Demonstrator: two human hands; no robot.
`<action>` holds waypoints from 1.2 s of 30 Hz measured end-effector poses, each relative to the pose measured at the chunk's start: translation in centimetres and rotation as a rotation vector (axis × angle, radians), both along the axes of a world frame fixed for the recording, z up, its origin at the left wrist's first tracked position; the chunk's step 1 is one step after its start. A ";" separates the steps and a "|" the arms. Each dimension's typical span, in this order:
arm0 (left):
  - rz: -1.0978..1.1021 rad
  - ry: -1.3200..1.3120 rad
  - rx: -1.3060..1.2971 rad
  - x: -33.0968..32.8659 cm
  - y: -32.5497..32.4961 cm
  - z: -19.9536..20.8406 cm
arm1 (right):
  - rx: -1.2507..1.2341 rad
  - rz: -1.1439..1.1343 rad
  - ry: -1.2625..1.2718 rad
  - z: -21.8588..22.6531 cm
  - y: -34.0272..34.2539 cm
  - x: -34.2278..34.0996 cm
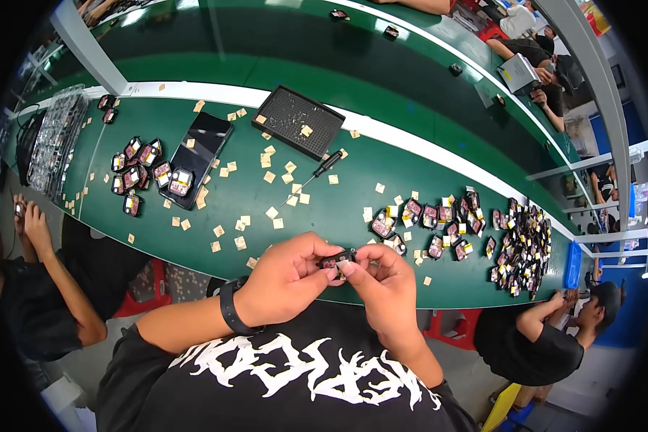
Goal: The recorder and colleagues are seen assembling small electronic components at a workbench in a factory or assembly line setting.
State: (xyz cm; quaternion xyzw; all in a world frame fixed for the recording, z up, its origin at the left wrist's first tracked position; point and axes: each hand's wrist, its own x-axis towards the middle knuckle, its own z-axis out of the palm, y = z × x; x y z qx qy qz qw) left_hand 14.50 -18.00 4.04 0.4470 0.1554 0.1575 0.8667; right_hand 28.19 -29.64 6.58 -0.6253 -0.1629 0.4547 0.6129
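Between both hands, just over the near edge of the green bench, is a small black-cased electronic unit. My left hand pinches its left end between thumb and fingers. The thumb and fingers of my right hand close on its right end, and they cover much of it. To the right lie similar small units with reddish boards and yellow strips, loosely spread. A screwdriver with a dark handle rests on the bench beyond my hands. Little tan square pieces are scattered around it.
A black tray holding tiny bits stands at the back. A dark phone-like slab lies left, beside more units. Denser units pile up far right, near a blue bin. Co-workers sit on both sides.
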 end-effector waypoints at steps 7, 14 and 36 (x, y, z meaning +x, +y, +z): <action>0.085 -0.041 -0.022 0.0 -0.7 0.2 | 0.096 0.025 -0.074 -0.3 -0.2 -0.4; 0.039 -0.008 -0.051 -0.5 -0.1 0.2 | 0.061 0.156 -0.390 -0.1 -0.3 0.6; -0.300 0.215 0.333 -2.7 2.9 3.4 | -0.028 0.407 0.234 2.5 -0.3 0.1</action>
